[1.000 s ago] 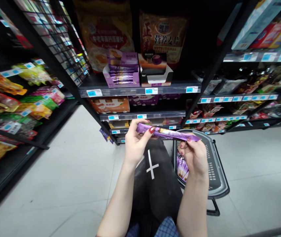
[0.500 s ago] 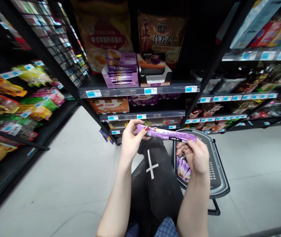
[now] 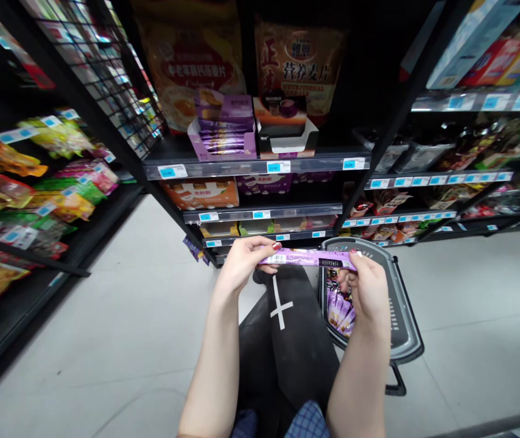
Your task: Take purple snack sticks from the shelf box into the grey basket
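A long, thin purple sachet [image 3: 305,258] is stretched level between my two hands, above my knee. My left hand [image 3: 246,263] pinches its left end between thumb and fingers. At the other end, my right hand [image 3: 366,281] grips it, with the thumb on top. A barcode and a black printed strip show on the side facing me. Beneath my right hand stands a dark shopping basket [image 3: 404,304], in which several similar purple sachets [image 3: 340,313] lie. Part of the basket's contents is hidden by my hand and forearm.
Ahead, a black shelf holds an open purple display box [image 3: 226,137] of sachets, a brown and white box [image 3: 285,131] and large cereal bags [image 3: 299,61]. Bagged snacks [image 3: 59,194] fill the rack at left. The basket's handle [image 3: 397,383] points towards me.
The sachet has been turned so that its barcode side faces me, and it is now more level. My left hand has moved slightly down. The basket stays in place.
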### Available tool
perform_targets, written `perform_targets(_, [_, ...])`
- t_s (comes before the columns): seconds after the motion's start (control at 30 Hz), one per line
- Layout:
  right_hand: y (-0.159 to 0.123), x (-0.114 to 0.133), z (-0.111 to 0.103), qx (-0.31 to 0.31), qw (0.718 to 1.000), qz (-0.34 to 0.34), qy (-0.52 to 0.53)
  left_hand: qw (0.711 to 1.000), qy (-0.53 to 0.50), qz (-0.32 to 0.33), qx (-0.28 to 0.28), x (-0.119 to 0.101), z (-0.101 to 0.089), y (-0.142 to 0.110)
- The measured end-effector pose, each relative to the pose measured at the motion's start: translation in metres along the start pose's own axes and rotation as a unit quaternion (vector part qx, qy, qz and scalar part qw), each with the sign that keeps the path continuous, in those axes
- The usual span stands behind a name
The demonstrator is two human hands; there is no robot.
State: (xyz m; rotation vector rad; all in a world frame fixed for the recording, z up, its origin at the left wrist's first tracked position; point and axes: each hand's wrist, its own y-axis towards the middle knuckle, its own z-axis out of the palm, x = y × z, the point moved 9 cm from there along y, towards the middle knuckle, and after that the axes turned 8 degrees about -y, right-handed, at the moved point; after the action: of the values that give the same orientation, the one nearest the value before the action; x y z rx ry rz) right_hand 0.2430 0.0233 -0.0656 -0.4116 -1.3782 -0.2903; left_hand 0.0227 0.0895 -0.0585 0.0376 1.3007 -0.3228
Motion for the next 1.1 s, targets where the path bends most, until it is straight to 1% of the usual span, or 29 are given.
perform_targets(0.13, [0.0,-0.003,0.001,0.004,1.0,0.013,-0.014,1.0,0.002,-0.004,-0.001,0.001,-0.001,0.001])
perform_targets(0.3, [-0.002,-0.002,0.003,0.01,1.0,0.008,0.008,0.999,-0.011,0.045,-0.006,-0.007,-0.002,0.001])
perform_targets(0.33, [-0.002,-0.002,0.004,0.013,1.0,0.009,0.018,0.999,-0.017,0.043,0.005,-0.008,0.0,0.0])
perform_targets(0.47, [-0.004,0.001,0.008,0.036,0.999,0.003,0.038,0.996,-0.025,-0.017,0.08,-0.002,0.015,-0.006])
perform_targets(0.53, [-0.005,0.003,0.009,0.044,0.998,-0.003,0.039,0.995,-0.021,-0.01,0.095,-0.004,0.017,-0.008])
perform_targets(0.6, [-0.006,0.004,0.01,0.051,0.998,-0.008,0.037,0.996,-0.021,0.016,0.09,-0.008,0.016,-0.008])
perform_targets(0.73, [-0.009,0.01,0.013,0.073,0.997,-0.028,0.023,0.996,-0.025,0.065,0.051,-0.014,0.01,-0.005])
perform_targets(0.8, [-0.011,0.013,0.015,0.089,0.995,-0.036,0.009,0.996,-0.031,0.08,0.033,-0.017,0.007,-0.005])
perform_targets(0.87, [-0.013,0.016,0.016,0.106,0.993,-0.043,-0.006,0.995,-0.044,0.084,0.029,-0.018,0.006,-0.005])
perform_targets(1.0, [-0.015,0.018,0.015,0.139,0.988,-0.06,-0.033,0.993,-0.061,0.079,0.07,-0.021,0.008,-0.009])
perform_targets(1.1, [-0.015,0.017,0.011,0.147,0.986,-0.064,-0.035,0.993,-0.03,0.042,0.105,-0.017,0.013,-0.012])
